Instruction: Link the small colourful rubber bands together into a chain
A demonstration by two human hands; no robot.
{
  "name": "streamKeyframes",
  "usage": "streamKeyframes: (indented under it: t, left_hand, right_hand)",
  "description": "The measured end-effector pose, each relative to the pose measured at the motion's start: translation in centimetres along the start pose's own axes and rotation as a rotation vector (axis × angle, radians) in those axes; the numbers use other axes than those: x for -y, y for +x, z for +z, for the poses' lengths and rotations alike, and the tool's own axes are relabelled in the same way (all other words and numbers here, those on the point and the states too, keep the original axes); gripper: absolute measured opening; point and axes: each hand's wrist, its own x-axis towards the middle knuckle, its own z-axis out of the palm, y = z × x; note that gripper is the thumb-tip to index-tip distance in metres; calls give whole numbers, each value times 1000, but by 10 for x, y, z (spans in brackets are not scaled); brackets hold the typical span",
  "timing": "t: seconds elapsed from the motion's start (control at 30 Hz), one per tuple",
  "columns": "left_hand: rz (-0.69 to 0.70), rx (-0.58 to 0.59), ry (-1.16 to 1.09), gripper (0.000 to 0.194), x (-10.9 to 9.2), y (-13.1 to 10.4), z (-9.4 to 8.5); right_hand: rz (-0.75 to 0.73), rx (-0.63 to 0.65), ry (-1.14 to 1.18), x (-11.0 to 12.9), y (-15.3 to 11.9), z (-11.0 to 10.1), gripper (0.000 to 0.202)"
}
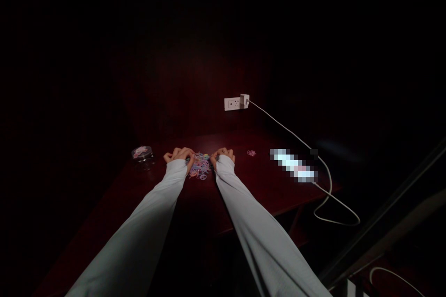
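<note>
A loose pile of thin, colorful bands lies on the dark red table between my hands. At its left edge is my left hand, fingers curled, touching the pile. My right hand is curled at the pile's right edge. Whatever either hand may hold between its fingertips is too small and dark to make out. A small pinkish cluster of bands sits apart, to the right of my right hand. Left of my left hand stands a clear round jar with a patterned lid.
A lit, pixelated device lies on the table's right side. Its white cable runs up to a charger in the wall socket and loops over the right edge. The table is dimly lit.
</note>
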Motion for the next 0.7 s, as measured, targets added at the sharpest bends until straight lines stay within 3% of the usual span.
streamKeyframes:
  t: [0.23, 0.47, 0.7]
  left_hand:
    - [-11, -29, 17, 19, -2, 0, 1]
    - [36, 41, 12, 15, -3, -1, 0]
    - [67, 53, 1, 17, 3, 0, 10]
  right_hand:
    - [39, 3, -42, 0, 3, 2, 15]
    - [-102, 24, 88, 2, 2, 6, 16]
    - [-110, 19, 83, 3, 4, 11, 16]
